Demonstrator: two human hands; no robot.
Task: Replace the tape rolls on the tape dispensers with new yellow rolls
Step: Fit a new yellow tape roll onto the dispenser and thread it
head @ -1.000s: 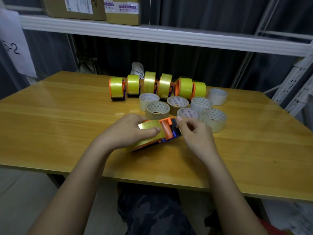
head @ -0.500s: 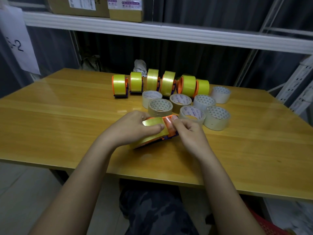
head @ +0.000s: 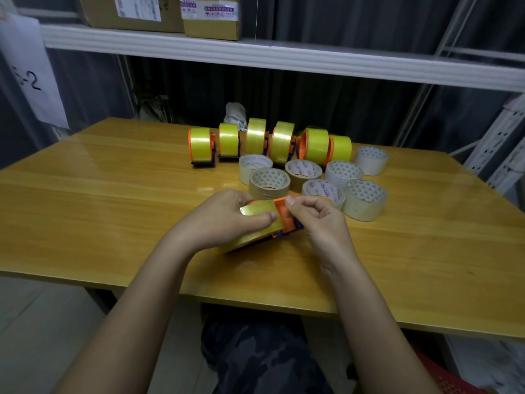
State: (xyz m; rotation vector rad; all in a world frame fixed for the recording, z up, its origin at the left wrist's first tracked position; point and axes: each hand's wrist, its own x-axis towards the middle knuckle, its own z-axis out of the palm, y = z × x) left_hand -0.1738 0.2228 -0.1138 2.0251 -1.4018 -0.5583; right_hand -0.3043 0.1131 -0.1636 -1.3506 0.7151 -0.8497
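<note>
Gripping the dispenser (head: 287, 223) with my left hand (head: 227, 220), right hand (head: 315, 217) pinching its orange flap, I risk the sticky tape (head: 255, 220) folding onto itself.

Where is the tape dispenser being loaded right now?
In the head view the tape dispenser lies at the table's centre front, held between the left hand and right hand, just before the pale used rolls.

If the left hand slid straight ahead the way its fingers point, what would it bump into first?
Probably the right hand. The left hand lies on the yellow roll with its fingers pointing right, toward the dispenser's orange end, which the right hand pinches. Depth is hard to judge.
</note>
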